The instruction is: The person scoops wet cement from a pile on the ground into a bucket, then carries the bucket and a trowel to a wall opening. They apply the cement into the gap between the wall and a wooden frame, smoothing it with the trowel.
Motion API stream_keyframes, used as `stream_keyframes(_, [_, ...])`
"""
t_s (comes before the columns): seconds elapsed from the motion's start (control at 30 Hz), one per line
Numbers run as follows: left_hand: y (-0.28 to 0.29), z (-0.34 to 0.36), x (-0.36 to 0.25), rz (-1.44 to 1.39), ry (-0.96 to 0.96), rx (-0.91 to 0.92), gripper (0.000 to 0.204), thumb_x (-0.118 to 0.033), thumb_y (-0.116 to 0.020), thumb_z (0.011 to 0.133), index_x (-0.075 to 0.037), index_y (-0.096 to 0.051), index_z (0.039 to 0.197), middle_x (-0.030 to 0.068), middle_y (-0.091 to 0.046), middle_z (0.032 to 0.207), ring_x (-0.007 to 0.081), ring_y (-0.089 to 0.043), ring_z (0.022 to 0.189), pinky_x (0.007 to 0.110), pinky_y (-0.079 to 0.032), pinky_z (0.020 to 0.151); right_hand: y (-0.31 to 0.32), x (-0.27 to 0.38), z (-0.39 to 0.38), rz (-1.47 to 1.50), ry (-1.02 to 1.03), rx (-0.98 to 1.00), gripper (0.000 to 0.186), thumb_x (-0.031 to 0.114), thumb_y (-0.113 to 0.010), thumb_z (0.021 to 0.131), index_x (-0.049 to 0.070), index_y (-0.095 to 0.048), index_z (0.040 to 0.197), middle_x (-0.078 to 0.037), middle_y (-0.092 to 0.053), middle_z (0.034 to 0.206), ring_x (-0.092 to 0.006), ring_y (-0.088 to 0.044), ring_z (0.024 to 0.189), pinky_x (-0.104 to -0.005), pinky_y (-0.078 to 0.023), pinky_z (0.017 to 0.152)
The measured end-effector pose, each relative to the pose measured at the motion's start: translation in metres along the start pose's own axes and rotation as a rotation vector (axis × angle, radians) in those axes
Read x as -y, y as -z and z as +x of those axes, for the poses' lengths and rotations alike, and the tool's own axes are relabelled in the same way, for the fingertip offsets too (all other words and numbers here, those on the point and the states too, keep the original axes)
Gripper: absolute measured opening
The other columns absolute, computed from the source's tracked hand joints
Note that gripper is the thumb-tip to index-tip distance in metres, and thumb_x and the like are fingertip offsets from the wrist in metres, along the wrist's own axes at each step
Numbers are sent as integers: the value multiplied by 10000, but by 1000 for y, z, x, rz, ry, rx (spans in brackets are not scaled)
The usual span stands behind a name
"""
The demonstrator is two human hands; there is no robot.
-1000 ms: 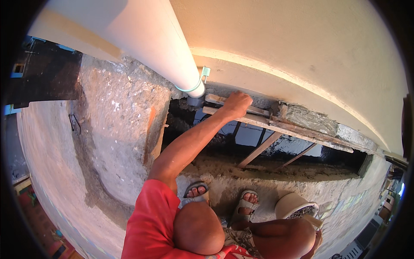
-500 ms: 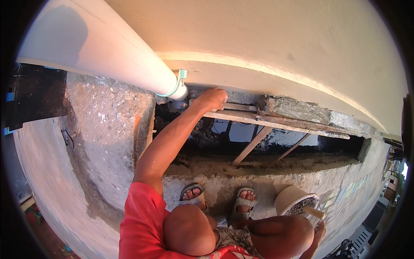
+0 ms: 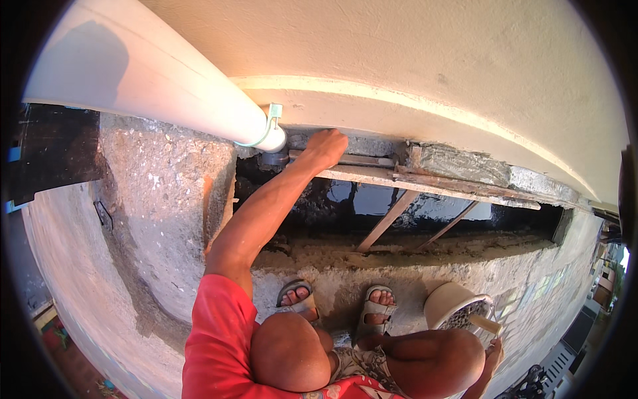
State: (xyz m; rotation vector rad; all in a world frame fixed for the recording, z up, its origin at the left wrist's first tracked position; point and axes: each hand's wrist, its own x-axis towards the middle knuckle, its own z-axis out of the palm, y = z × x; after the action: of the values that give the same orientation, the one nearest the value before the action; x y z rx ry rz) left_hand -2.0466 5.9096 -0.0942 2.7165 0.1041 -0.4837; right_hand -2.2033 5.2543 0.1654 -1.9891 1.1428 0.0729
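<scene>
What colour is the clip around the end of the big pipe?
Pale green: the clip wraps the white pipe near the left hand; head view.

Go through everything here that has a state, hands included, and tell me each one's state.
left hand: stretched forward, resting on the wooden plank by the wall
right hand: low beside the knee, near the bucket; grip unclear
white pipe: clamped to the wall by a green clip
trench: open, dark water inside
white bucket: upright, filled with gravel
</scene>
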Motion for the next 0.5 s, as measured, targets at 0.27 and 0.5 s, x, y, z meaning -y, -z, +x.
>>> stream_keyframes(0.27, [11,-1,7,-27,2,120,68,-20,-635,768,21,-673,806,226,-667,879,394,-659,824,467,-517,697,5,-4,6,45,-23,23,277,350,-570,940,97,-518,840,79,-254,511,-35,-228,360,-232,-168,317])
stream_keyframes(0.5, [68,-80,8,-382,-18,-319,243,-105,-623,863,-7,-643,1084,165,-675,904,325,-646,792,417,-491,712,11,-7,6,-2,-13,19,281,348,-553,953,88,-529,849,72,-276,513,-44,-270,369,-227,-220,326])
